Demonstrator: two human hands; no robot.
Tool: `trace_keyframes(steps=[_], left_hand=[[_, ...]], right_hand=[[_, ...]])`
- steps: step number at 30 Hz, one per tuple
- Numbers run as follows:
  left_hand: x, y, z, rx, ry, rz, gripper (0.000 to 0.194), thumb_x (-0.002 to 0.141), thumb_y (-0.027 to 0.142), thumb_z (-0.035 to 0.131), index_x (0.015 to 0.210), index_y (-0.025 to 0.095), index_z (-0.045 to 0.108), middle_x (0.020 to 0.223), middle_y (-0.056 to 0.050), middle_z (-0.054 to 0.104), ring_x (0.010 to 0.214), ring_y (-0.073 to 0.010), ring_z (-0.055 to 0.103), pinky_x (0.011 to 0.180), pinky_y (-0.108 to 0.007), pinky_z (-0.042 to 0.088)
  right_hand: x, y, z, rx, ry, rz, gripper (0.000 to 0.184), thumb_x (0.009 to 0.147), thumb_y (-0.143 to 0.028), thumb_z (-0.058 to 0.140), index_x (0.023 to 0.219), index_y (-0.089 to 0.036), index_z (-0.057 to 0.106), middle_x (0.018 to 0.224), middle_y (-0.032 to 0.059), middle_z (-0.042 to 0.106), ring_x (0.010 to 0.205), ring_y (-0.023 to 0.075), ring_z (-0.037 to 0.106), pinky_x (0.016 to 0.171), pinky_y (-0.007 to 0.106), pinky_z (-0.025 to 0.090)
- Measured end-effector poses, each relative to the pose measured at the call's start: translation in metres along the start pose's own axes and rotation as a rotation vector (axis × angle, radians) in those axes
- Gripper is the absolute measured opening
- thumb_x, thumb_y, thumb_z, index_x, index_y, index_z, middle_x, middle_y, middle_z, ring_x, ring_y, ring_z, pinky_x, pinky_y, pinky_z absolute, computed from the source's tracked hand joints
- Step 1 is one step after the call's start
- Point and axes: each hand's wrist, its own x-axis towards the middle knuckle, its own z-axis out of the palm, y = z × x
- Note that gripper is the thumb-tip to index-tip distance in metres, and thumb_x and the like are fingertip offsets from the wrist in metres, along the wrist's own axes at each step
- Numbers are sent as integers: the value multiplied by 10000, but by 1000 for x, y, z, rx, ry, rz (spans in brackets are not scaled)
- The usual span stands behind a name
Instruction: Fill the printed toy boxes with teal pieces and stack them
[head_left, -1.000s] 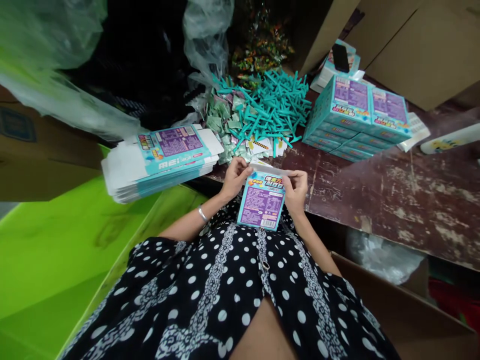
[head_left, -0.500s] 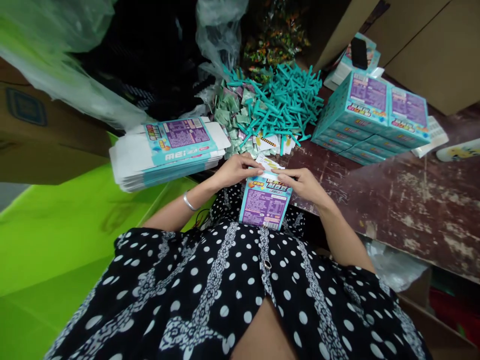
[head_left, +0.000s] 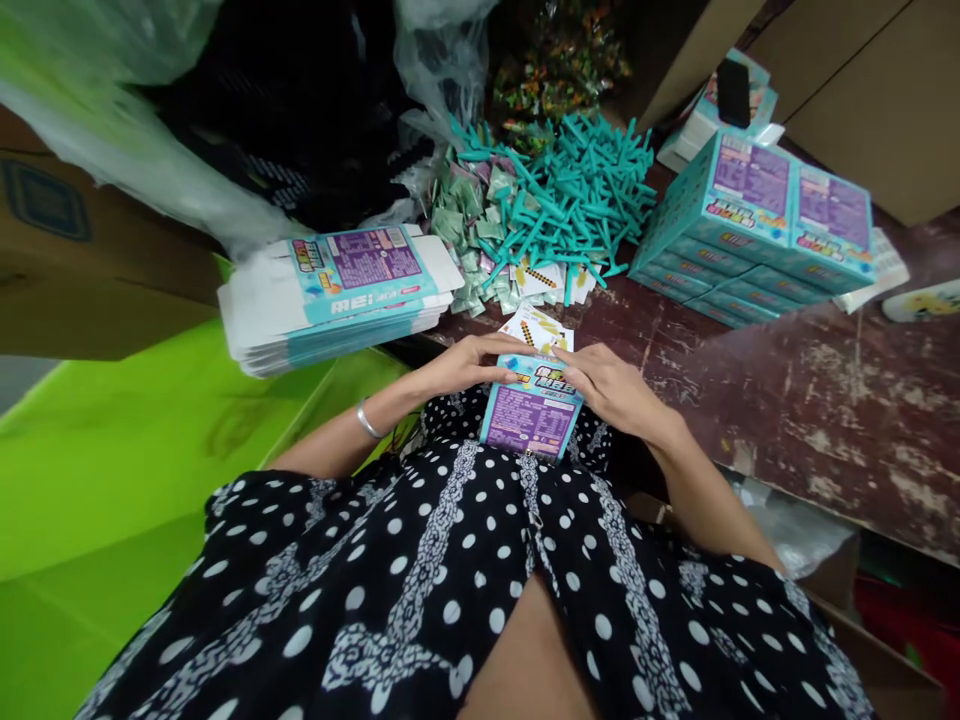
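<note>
Both hands, left hand (head_left: 469, 362) and right hand (head_left: 611, 385), press curled fingers on the top of a small blue box (head_left: 531, 418) with a purple label, standing upright on her lap.

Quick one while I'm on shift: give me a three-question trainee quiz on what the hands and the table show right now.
1. True or false: both the left hand and the right hand are on the small teal and purple carton.
2. Which lies nearest beyond that carton? A) printed cards B) pile of teal plastic sticks C) stack of finished cartons
3. Fill in: the stack of flat unfolded cartons lies to the person's ____ side.

Key
1. True; the fingers of both hands press on its top end.
2. A
3. left
</note>
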Motion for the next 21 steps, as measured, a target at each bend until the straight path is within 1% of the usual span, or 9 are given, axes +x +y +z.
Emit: trace_keyframes(steps=[3,5,8,10,12,15,17,19,21], left_hand=[[17,18,8,23,-97,73,332,916,392,827,1246,380,861,1348,-84,791,1335,-335,714,1232,-595,539],[26,35,6,62,-149,121,407,928,434,826,1333,388,822,1421,-82,763,1358,-341,703,1211,-588,565],[22,48,-25,251,-21,126,690,882,566,873,1517,371,690,1485,-100,725,1357,-367,694,1180,-580,591],[9,45,-62,531,238,92,740,828,730,852,1437,332,718,1405,-89,752,1386,-409,650,1242,-639,511],[-8,34,-99,831,409,-37,843,745,948,744,1313,325,729,1357,-64,756,1360,-442,625,1255,-716,443],[-32,20,-131,1126,438,-341,888,681,1052,610,1181,326,716,1244,-87,761,1268,-484,643,1150,-743,487],[-42,18,-134,1284,334,-463,746,801,929,544,1198,320,706,1249,-102,765,1236,-467,664,1051,-676,549],[-44,22,-128,1414,213,-541,589,932,699,502,1277,263,697,1317,-134,761,1254,-424,673,1015,-571,567],[-41,28,-121,1478,121,-596,511,995,517,477,1333,190,677,1365,-170,756,1274,-378,680,1026,-475,553]], right_hand=[[6,-16,-28,-118,-38,-50,506,1054,-632,632,1363,-275,813,1191,103,834,1070,324,694,876,446,550],[-4,-18,-57,-98,-67,-47,438,958,-607,771,1215,-260,842,1033,74,832,904,265,695,791,384,518],[-67,11,-107,54,9,158,398,877,-592,854,1083,-252,831,848,47,785,707,205,660,673,347,476],[-134,49,-134,241,247,398,425,824,-622,911,1019,-253,832,913,106,804,729,237,701,654,369,494],[-201,96,-150,427,593,590,441,713,-595,1006,935,-250,845,988,184,806,766,269,721,654,399,501],[-261,161,-151,601,1205,792,430,551,-381,1076,857,-232,814,923,190,778,637,222,640,576,394,428],[-266,195,-141,640,1472,826,299,626,-248,970,847,-222,771,937,140,766,628,177,608,566,347,405],[-251,221,-127,658,1623,822,216,757,-172,786,967,-213,751,954,77,739,616,124,554,555,285,375],[-224,244,-113,680,1680,853,392,817,-115,657,1193,-209,715,950,39,713,587,96,496,540,249,346]])
